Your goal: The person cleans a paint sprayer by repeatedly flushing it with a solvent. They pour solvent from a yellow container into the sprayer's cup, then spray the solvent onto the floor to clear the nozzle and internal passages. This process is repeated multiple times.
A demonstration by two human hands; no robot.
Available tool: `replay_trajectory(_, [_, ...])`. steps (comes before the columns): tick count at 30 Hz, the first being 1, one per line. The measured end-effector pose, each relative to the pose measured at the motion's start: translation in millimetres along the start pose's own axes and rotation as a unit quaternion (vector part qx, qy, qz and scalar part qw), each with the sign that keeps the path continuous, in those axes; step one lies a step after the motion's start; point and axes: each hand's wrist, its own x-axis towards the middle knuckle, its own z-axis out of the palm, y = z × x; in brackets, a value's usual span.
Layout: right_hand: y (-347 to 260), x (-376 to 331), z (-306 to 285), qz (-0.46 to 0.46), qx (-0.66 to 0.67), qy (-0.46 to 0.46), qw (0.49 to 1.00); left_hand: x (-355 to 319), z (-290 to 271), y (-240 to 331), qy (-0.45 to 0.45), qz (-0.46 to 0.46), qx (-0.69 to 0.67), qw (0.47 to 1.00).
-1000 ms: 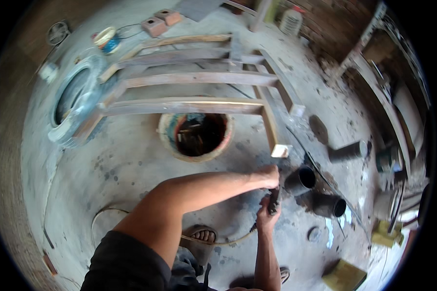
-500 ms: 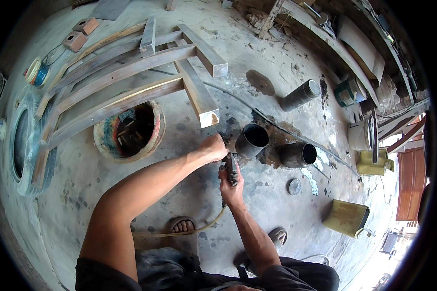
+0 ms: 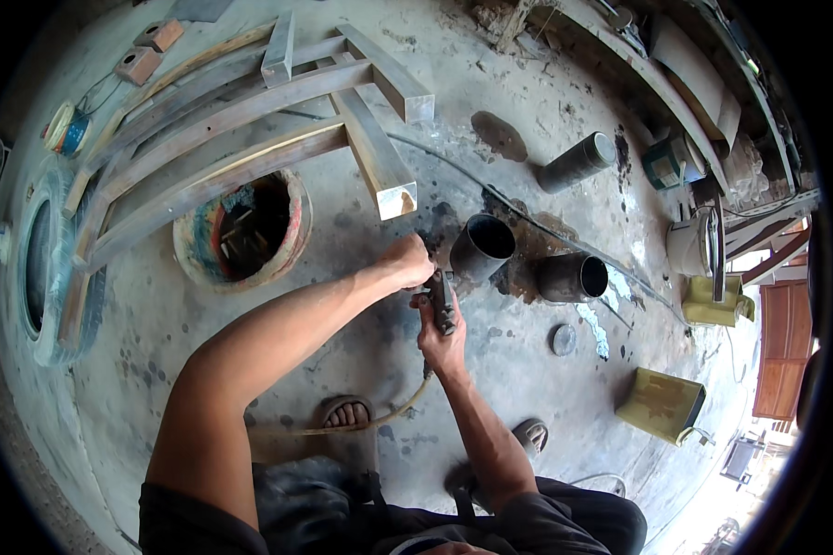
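Note:
My right hand (image 3: 442,344) is wrapped round the handle of a dark spray gun (image 3: 443,305). A yellowish hose (image 3: 407,403) runs from the bottom of its handle and curves off to the left. My left hand (image 3: 405,262) is closed at the gun's front end; its fingertips, and whatever is between them, are hidden from view. Just beyond the gun, a black open-topped cylinder (image 3: 472,264) stands on the floor. To its right is a second black open container (image 3: 565,278), with a small round grey lid (image 3: 563,339) lying nearer to me.
A wooden frame (image 3: 278,157) fills the far left, partly over a paint-stained tub (image 3: 296,242). A wrapped tire (image 3: 57,268) lies at the left edge. A capped dark cylinder (image 3: 569,166) and a yellow-green tin (image 3: 651,407) are to the right. A dark hose (image 3: 528,233) crosses the floor.
The view has tilted slightly, so the floor objects sit a little higher in the picture. Both hands stay together at the spray gun, with its body turned only slightly.

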Motion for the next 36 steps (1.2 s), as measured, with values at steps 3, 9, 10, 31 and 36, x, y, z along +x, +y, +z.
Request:
replay_trajectory(3, [-2,-4,-3,0.035,0.001,-0.012,0.999,0,0,-2,-0.039,-0.037,-0.052,0.997])
replay_trajectory(9, [1,-9,-5,0.081,0.009,-0.025,0.996,-2,3,-2,-0.036,-0.034,-0.031,0.998])
replay_trajectory(10, [2,-9,-6,0.095,0.012,-0.03,0.995,-3,3,-2,-0.038,-0.033,-0.015,0.999])
replay_trajectory(31, [4,-11,-3,0.072,0.023,-0.023,0.997,-6,1,-1,-0.033,-0.044,-0.012,0.998])
replay_trajectory(36, [1,-9,0,0.05,0.04,-0.029,0.998,-3,-3,-8,-0.041,-0.025,-0.014,0.999])
